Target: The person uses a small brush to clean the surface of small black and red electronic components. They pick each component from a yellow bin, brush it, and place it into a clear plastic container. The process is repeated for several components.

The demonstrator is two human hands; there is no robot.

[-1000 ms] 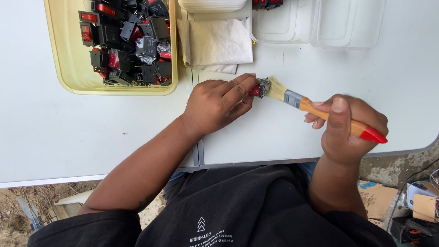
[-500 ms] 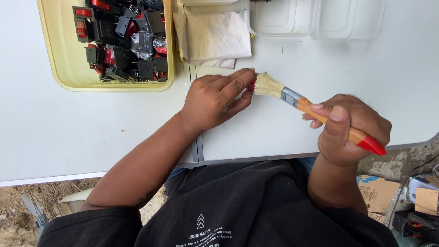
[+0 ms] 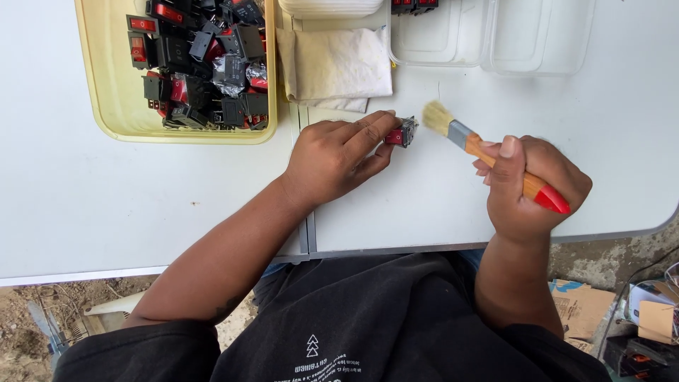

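My left hand [image 3: 338,157] pinches a small red and black rocker switch [image 3: 402,132] against the white table [image 3: 141,205]. My right hand [image 3: 529,185] grips a paintbrush [image 3: 488,153] with a wooden handle, red tip and pale bristles. The bristles hover just right of the switch, a small gap apart from it.
A yellow tray [image 3: 106,85] full of several black and red switches sits at the upper left. A folded cream cloth [image 3: 338,65] lies above my left hand. Clear plastic containers [image 3: 495,42] stand at the upper right. Cardboard and clutter [image 3: 636,311] lie on the ground at right.
The brush has pulled back to the right off the switch, so the switch now shows at my left fingertips. The view has shifted slightly.
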